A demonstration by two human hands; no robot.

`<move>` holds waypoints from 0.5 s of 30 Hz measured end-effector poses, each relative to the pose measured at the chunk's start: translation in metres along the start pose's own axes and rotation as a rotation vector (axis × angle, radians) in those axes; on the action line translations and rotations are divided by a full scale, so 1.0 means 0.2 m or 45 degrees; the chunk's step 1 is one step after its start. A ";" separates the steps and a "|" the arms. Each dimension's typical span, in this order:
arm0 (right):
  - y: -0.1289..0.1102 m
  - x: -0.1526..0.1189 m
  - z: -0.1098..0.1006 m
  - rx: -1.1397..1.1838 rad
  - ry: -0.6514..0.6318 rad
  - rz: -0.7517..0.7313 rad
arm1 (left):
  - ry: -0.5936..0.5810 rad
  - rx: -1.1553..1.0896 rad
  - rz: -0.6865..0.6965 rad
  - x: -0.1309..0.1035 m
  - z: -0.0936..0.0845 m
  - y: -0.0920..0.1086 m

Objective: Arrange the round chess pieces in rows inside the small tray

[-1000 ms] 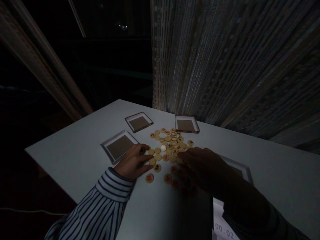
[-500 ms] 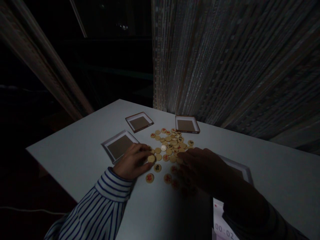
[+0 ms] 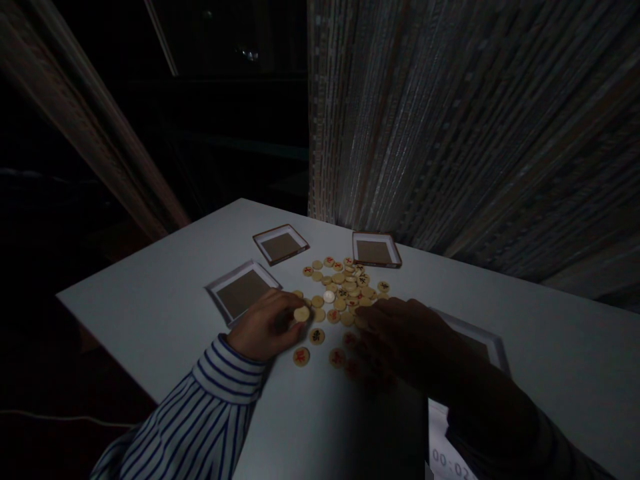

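Note:
Pinched between the thumb and fingers of my left hand [image 3: 265,321] is a round xiangqi piece [image 3: 301,313], its plain face showing. My right hand [image 3: 400,333] is in deep shadow, its fingers reaching left at the near right edge of the pile. Whether those fingers grip a piece is hidden. Between the hands lies a loose pile of pale xiangqi pieces [image 3: 351,281], some blank side up, others with red or black characters. Nearer me, a black-marked piece [image 3: 317,336] and a red-marked piece [image 3: 301,357] lie flat, with several red-marked ones under my right hand's shadow.
Shallow box trays stand around the pile on the white table [image 3: 175,280]: a back left tray [image 3: 281,245], a back right tray [image 3: 376,249], a left tray [image 3: 243,291], and a right tray [image 3: 493,340] partly behind my arm. A lit timer screen [image 3: 445,443] sits beneath my right forearm.
My left hand has tilted the piece it holds and lifted it slightly, uncovering a piece behind its fingers. My right hand stays almost where it was. The view has shifted slightly.

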State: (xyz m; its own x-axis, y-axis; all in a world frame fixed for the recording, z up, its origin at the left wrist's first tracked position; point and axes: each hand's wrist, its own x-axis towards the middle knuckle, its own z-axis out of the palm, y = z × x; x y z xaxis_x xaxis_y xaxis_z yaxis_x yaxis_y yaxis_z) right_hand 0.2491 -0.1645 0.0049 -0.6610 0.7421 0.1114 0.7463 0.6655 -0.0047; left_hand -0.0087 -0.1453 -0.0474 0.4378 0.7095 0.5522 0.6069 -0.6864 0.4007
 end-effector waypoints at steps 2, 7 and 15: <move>0.00 0.00 0.01 -0.010 0.020 -0.004 | -0.005 -0.002 -0.012 0.00 0.00 0.00; 0.01 0.00 0.01 -0.022 -0.010 -0.012 | -0.017 -0.015 -0.044 -0.01 0.00 0.00; -0.01 0.00 -0.01 -0.028 -0.005 0.004 | -0.035 -0.006 -0.008 0.00 0.00 0.01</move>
State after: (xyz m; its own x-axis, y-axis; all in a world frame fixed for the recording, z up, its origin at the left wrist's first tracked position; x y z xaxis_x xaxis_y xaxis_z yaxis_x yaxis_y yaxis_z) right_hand 0.2467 -0.1661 0.0073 -0.6587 0.7447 0.1074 0.7501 0.6611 0.0166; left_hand -0.0082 -0.1468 -0.0464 0.4522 0.7178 0.5293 0.6063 -0.6827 0.4079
